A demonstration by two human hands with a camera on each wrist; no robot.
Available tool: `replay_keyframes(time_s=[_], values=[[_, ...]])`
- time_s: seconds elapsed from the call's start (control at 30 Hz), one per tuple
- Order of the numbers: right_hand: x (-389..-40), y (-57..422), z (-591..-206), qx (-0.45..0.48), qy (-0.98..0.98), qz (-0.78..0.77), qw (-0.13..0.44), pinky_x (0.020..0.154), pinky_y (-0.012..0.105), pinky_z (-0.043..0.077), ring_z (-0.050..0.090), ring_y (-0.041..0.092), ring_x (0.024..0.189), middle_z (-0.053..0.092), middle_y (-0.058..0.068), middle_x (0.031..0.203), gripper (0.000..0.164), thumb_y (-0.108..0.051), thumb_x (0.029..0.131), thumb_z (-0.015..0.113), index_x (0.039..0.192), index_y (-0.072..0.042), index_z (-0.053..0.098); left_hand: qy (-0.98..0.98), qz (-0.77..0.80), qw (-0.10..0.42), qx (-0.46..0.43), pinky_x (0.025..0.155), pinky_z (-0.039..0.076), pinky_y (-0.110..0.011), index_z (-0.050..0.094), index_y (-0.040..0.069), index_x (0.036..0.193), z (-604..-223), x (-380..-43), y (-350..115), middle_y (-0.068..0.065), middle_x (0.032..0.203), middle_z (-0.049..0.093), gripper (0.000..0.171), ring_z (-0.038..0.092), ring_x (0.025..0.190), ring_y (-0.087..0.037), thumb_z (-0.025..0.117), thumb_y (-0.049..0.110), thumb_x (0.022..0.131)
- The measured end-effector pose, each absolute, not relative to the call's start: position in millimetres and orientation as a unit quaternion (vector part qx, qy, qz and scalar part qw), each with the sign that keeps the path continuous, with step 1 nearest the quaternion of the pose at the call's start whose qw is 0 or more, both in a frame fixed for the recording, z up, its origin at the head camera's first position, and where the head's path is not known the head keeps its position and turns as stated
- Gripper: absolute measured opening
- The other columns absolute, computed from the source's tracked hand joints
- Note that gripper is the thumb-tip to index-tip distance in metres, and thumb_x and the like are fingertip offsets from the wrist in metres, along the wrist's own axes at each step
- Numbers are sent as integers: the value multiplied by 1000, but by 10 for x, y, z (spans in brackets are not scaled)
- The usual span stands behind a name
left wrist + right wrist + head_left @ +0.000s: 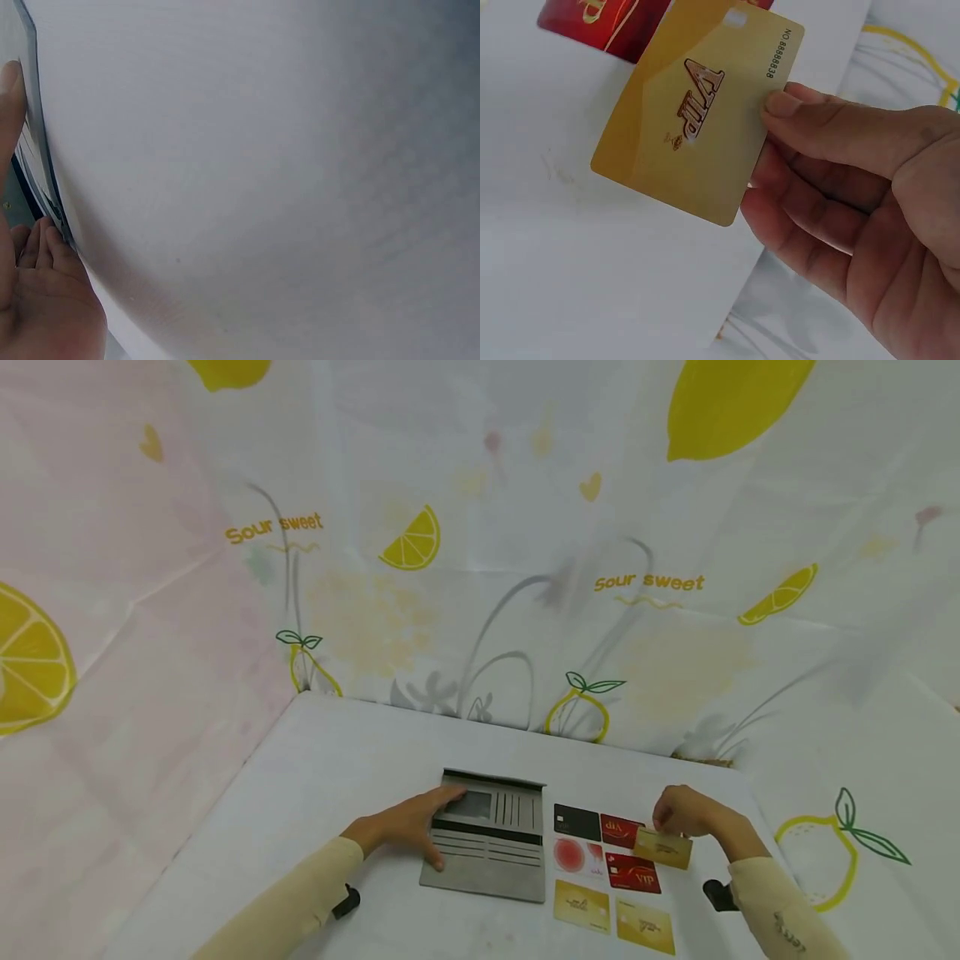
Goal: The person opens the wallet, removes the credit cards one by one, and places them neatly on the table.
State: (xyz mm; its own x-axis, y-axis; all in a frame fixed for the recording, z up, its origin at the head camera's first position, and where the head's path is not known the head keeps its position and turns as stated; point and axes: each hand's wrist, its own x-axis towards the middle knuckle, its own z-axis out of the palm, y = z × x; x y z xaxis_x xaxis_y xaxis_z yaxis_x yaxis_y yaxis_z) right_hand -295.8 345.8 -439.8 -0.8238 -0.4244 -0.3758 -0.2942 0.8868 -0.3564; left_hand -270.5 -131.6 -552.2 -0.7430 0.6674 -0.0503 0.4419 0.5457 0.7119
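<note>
My right hand [682, 810] pinches a gold VIP card [697, 112] between thumb and fingers, over the right side of the card rows. In the right wrist view the card's chip and number show, and it overlaps a red card [607, 26]. My left hand [405, 824] rests on the left edge of a grey wallet [487, 877], thumb and fingers spread apart. The wallet lies unfolded, with rows of card slots and a clear window [471, 804]. In the left wrist view only part of the left hand [52, 300] and the wallet's edge appear.
Right of the wallet lie a black card [576, 823], a pink-and-white card [572, 857], a red VIP card [633, 873] and two gold cards [582, 906]. The white table [337, 735] meets lemon-printed cloth [465, 635] at its back and sides.
</note>
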Motion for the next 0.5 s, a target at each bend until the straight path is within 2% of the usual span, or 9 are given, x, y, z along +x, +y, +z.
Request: replay_keyframes(time_s=[0.2, 0.4, 0.5], values=[[-3015, 3587, -4437, -185, 953, -103, 215, 55, 29, 48, 51, 13, 62, 56, -2, 71, 18, 10, 76, 70, 70, -7, 66, 867, 350, 167, 314, 114, 26, -48, 19, 15, 157, -5511, -2699, -1317, -5, 160, 21, 123, 21, 145, -26, 92, 42, 61], [-3073, 3675, -4492, -212, 954, -86, 192, 54, 28, 44, 46, 12, 60, 54, -3, 67, 20, 11, 72, 68, 65, -7, 65, 866, 353, 165, 314, 113, 27, -51, 19, 15, 157, -5522, -2702, -1317, -7, 160, 21, 123, 22, 145, -28, 92, 41, 61], [-3091, 3710, -4556, -199, 958, -81, 192, 57, 30, 45, 47, 13, 63, 54, -3, 69, 18, 9, 75, 69, 67, -7, 65, 867, 348, 164, 315, 114, 26, -48, 19, 16, 157, -5552, -2710, -1308, -4, 160, 20, 124, 22, 145, -25, 92, 44, 60]])
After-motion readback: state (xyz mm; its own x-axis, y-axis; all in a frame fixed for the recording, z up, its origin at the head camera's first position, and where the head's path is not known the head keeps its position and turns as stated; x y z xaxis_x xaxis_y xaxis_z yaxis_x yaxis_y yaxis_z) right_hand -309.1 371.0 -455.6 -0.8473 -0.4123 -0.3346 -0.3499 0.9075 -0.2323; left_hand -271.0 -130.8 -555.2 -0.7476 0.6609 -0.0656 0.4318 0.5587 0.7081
